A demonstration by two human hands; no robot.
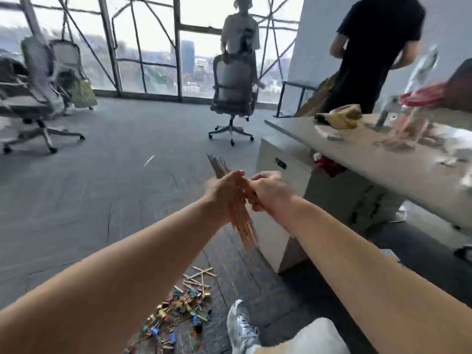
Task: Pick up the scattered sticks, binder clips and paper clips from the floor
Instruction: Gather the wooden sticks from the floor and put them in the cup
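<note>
Your left hand [224, 191] and right hand [269, 194] both curl round a fanned bundle of long, thin, tan sticks [242, 226], up above your shoe [241, 325]; colourful binder clips [173, 312] (blurred) lie just beside that shoe.

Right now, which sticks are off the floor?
The long bundle, held between the left hand and right hand; the short sticks lie on the carpet beside the binder clips.
</note>
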